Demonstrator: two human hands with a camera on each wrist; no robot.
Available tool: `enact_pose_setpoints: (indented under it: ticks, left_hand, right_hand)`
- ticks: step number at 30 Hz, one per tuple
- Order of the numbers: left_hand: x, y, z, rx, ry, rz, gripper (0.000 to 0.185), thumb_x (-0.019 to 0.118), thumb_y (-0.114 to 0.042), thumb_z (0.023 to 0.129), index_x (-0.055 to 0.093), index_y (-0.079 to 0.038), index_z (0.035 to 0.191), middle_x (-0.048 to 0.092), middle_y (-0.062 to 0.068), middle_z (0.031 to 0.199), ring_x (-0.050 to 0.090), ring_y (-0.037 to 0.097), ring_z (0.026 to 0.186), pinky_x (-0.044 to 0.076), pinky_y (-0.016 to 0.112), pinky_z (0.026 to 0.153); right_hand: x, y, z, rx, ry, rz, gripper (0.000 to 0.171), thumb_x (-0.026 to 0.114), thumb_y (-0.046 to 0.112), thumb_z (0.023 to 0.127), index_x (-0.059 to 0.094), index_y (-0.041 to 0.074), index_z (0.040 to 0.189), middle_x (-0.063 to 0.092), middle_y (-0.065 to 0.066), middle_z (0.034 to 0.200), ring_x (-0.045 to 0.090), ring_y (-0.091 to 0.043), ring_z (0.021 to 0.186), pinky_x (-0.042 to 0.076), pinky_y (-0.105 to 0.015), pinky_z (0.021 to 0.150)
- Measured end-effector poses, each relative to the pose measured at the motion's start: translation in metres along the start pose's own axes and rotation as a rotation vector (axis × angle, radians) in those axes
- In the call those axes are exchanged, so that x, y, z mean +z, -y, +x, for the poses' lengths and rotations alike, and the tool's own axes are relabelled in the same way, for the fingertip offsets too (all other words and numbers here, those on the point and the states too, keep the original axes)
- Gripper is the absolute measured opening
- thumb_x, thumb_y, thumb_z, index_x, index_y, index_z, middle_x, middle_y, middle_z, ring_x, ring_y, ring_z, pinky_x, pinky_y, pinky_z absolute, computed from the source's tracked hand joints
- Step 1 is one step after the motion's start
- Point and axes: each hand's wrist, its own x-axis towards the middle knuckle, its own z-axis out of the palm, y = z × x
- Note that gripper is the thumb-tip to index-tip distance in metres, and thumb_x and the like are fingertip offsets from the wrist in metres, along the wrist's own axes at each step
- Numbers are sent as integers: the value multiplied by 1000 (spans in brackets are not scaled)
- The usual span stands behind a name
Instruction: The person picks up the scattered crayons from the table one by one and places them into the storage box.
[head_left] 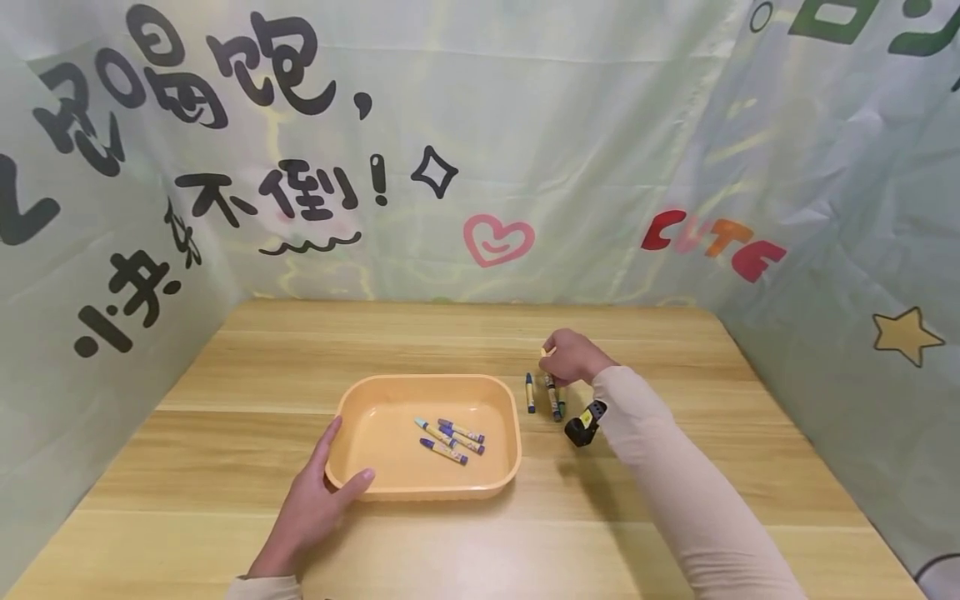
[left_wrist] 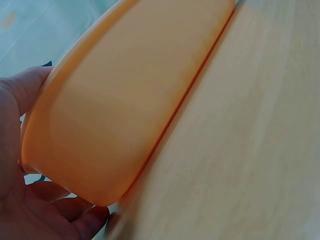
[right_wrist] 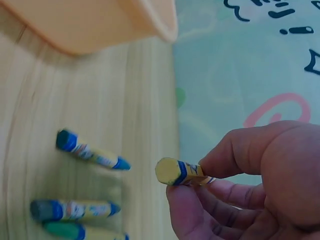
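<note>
My left hand (head_left: 337,468) grips the near left corner of an orange tray (head_left: 495,483), thumb over the rim; the left wrist view shows my fingers (left_wrist: 75,212) under the tray's wall (left_wrist: 125,100). Three crayons (head_left: 450,437) lie inside the tray. My right hand (head_left: 558,358) hovers right of the tray and pinches a yellow crayon (right_wrist: 179,172) between thumb and fingers (right_wrist: 187,207). Below it three more crayons lie on the table: a blue one (head_left: 530,392) (right_wrist: 90,152), another blue one (head_left: 552,396) (right_wrist: 72,210) and a green one (right_wrist: 80,231).
The wooden table (head_left: 675,467) is walled by pale printed curtains at the back (head_left: 525,150) and on both sides. A black wrist camera (head_left: 583,425) sits on my right sleeve. The tray's corner (right_wrist: 100,22) shows in the right wrist view.
</note>
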Motion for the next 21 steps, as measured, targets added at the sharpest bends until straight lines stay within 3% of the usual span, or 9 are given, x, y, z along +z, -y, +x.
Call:
enact_pose_setpoints:
  ticks: [9,16,21]
  left_hand:
    - [1,0,1,10,-1,-6,93,73,-39,86,14,-27,157,55,25,125,57,20,70,50,32,55]
    - [0,-1,-1,8,4,10,93,72,-39,86,12,-26,157,58,23,119,57,19,70,49,31,54]
    - [0,-1,0,10,5,13,93,72,-39,87,12,-26,157,56,24,123,57,19,72,49,31,56]
  right_hand:
    - [4,25,0,-66,28,94,41,51,4,92,45,-10,130,53,-3,60,50,-12,51,49,-26,56]
    - [12,45,2,-110,82,199,38,54,2,92,47,-8,128,54,-8,71,47,-13,51,44,-26,53]
    - [22,56,6,-143,138,228,40,54,0,91,47,-9,129,56,-12,83,51,-15,58,53,-33,60]
